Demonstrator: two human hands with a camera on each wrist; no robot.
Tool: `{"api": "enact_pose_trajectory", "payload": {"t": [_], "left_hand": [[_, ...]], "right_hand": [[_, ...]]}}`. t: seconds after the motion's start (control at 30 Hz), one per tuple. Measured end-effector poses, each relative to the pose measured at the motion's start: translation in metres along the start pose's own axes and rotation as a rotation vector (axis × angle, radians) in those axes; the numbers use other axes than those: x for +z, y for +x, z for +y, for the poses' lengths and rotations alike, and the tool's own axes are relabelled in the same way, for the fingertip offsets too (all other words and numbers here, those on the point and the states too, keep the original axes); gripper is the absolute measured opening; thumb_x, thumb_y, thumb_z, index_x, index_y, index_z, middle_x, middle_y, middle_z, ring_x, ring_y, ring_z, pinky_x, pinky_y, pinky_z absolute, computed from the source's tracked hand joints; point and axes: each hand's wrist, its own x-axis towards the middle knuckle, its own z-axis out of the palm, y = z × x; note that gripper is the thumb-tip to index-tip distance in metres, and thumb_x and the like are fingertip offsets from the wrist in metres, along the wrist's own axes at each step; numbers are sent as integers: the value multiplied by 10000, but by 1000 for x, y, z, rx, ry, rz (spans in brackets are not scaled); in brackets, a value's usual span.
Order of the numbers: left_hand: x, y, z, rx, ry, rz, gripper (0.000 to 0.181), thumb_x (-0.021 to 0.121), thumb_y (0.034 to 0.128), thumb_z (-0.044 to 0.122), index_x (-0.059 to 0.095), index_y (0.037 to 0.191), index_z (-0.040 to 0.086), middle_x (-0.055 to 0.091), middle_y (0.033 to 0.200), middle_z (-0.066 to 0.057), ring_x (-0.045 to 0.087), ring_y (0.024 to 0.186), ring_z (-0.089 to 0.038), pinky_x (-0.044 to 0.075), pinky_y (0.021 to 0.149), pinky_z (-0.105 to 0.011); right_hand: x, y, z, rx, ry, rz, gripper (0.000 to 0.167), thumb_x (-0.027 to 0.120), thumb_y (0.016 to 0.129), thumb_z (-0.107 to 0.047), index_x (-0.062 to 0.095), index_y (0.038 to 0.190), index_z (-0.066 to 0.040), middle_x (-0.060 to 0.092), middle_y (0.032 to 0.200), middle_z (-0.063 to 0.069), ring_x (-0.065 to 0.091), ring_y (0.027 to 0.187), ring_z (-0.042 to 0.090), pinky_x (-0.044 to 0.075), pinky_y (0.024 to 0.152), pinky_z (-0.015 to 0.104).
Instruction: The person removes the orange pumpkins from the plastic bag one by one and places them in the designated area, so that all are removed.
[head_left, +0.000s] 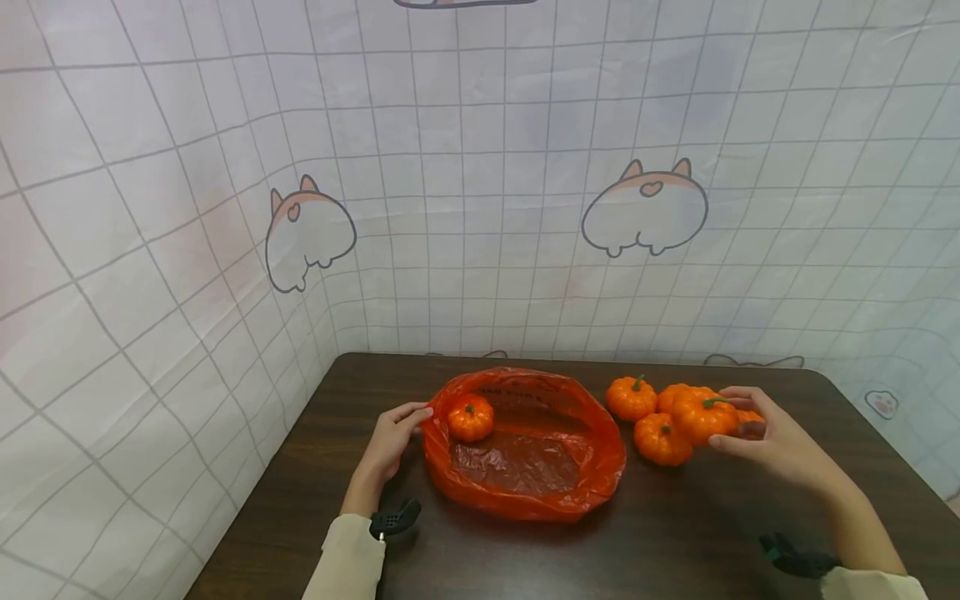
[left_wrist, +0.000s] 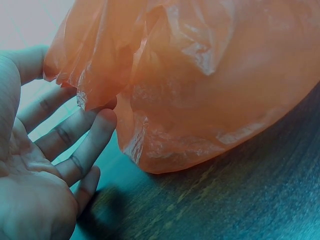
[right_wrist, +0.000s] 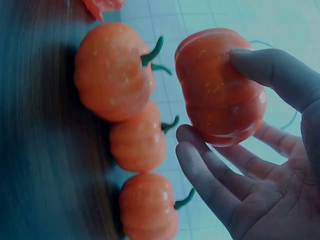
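Observation:
My left hand (head_left: 390, 440) pinches the left rim of an open red plastic bag (head_left: 525, 502), thumb on one side and fingers on the other. In the left wrist view the thin bag wall (left_wrist: 210, 100) hangs in folds from the fingertips. Inside the bag, at its left, sits one small orange pumpkin (head_left: 470, 418). My right hand (head_left: 776, 437) grips another small pumpkin (right_wrist: 220, 90) between thumb and fingers, raised over the group on the table. Nearest to it are a front pumpkin (head_left: 663, 442) and a back-left pumpkin (head_left: 630, 398); others are partly hidden behind the held one.
The dark wooden table (head_left: 480, 562) has its back edge against a white grid-patterned cloth (head_left: 487, 250) with cartoon animals. The same cloth hangs along the left side. Dark straps with devices sit at both wrists, near the sleeves.

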Motion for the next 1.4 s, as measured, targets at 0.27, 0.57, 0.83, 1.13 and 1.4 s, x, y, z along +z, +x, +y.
{"api": "enact_pose_trajectory", "payload": {"t": [0.27, 0.57, 0.83, 1.13, 1.4], "left_hand": [[0, -1, 1, 2, 2, 7, 339, 672, 993, 249, 707, 1242, 21, 725, 1043, -23, 657, 868, -205, 539, 835, -317], [0, 1, 0, 5, 12, 16, 344, 673, 992, 265, 711, 1235, 25, 728, 1071, -31, 657, 872, -192, 525, 859, -304], [0, 0, 2, -4, 18, 19, 341, 670, 994, 268, 713, 1233, 29, 735, 1083, -41, 670, 867, -177, 527, 896, -315], [-1, 0, 1, 2, 23, -7, 377, 663, 999, 305, 700, 1265, 41, 726, 1118, -40, 679, 885, -181, 532, 928, -352], [-1, -1, 2, -2, 22, -12, 368, 662, 1001, 296, 697, 1274, 53, 722, 1125, -38, 682, 894, -190, 532, 930, -357]], "right_hand": [[-8, -2, 15, 23, -75, 21, 735, 724, 964, -305, 322, 1516, -32, 377, 1496, 327, 546, 1221, 573, 578, 792, 484], [-13, -4, 26, 69, -101, 0, 769, 715, 967, -323, 300, 1510, 30, 364, 1484, 353, 522, 1225, 578, 558, 849, 609], [-16, -5, 35, 98, -106, -39, 762, 710, 969, -332, 308, 1491, 51, 411, 1444, 399, 533, 1219, 567, 564, 858, 584], [-19, -7, 48, 101, -90, -77, 722, 719, 965, -273, 337, 1480, 58, 418, 1429, 429, 553, 1206, 586, 572, 827, 547], [-21, -7, 54, 124, -83, -127, 741, 720, 962, -284, 325, 1491, 52, 391, 1434, 443, 536, 1217, 603, 569, 827, 522]]}}
